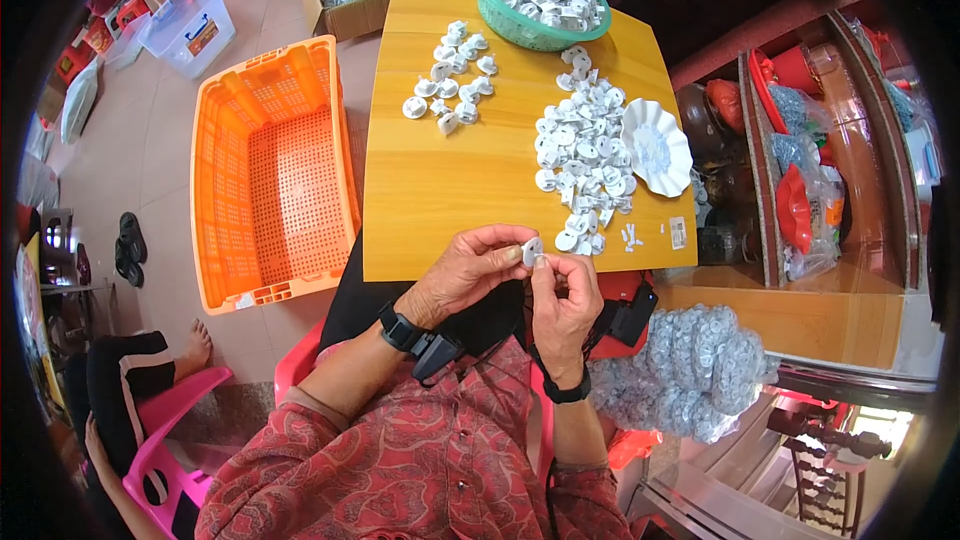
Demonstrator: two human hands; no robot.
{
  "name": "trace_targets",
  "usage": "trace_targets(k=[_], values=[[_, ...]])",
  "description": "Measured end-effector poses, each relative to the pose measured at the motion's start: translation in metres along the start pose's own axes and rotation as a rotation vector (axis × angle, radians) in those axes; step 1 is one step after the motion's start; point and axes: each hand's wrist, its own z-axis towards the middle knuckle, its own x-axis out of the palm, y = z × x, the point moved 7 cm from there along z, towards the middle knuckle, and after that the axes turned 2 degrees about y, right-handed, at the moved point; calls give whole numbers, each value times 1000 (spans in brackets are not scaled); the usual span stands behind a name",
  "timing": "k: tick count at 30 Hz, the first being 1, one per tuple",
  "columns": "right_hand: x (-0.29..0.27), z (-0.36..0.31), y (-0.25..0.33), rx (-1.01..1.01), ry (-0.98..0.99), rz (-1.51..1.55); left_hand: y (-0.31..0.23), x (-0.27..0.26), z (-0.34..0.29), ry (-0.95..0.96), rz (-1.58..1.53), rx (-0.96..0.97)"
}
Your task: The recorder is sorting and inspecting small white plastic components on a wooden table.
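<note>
Just over the near edge of the yellow table (450, 200), my left hand (475, 265) pinches a small round white plastic part (532, 251) between thumb and fingers. My right hand (565, 295) meets it from the other side, thumb and forefinger closed at the part's edge; whether a smaller piece is between them is hidden. Beyond my right hand lies a heap of similar white parts (585, 140). A smaller group of white parts (455, 75) sits at the far left of the table. Tiny white pieces (630, 237) are scattered near the right corner.
A green basket (490, 15) piled with white parts stands at the table's far end. A scalloped white dish (675, 165) holds small pieces. Left are an orange crate (225, 190) and a cardboard box (365, 20). Bagged clear parts (690, 370) lie right. Another person's foot (195, 350) shows left.
</note>
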Motion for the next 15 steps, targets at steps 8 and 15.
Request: trace_targets(k=[8,15], values=[[5,-1,2,-44,45,-58,-2,-2,0,-24,84,14],[4,4,12,-66,33,15,-5,-4,-1,-87,109,4]])
